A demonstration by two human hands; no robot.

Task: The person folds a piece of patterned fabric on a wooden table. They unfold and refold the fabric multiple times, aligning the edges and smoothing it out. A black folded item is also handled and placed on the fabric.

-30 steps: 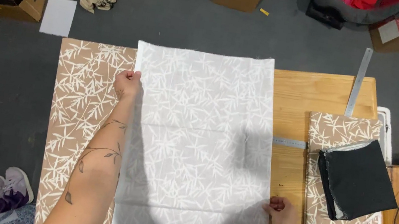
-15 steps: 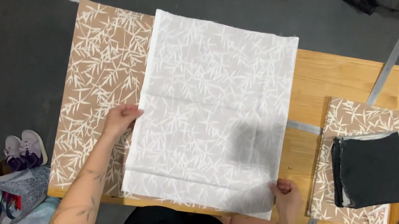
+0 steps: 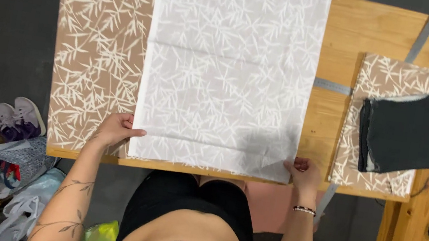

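We see the pale leaf-print fabric sheet (image 3: 230, 72) lying on the wooden tabletop (image 3: 386, 33), partly over the tan leaf-print fabric (image 3: 98, 46), which shows to its left. Our left hand (image 3: 114, 129) rests at the sheet's near left corner, our right hand (image 3: 303, 172) at its near right corner. To the right lies a folded leaf-print fabric stack (image 3: 396, 79) with a folded dark cloth (image 3: 399, 134) on it. A long metal ruler (image 3: 426, 30) runs behind that stack.

Pale leaf-print fabric (image 3: 227, 71): reverse side up, whitish-grey, lying flat across worktop centre, horizontal fold crease at mid-height and another near the 6 o'clock hem. Overlaps tan leaf-print fabric (image 3: 98, 46) lying flat at 9 o'clock, face up.
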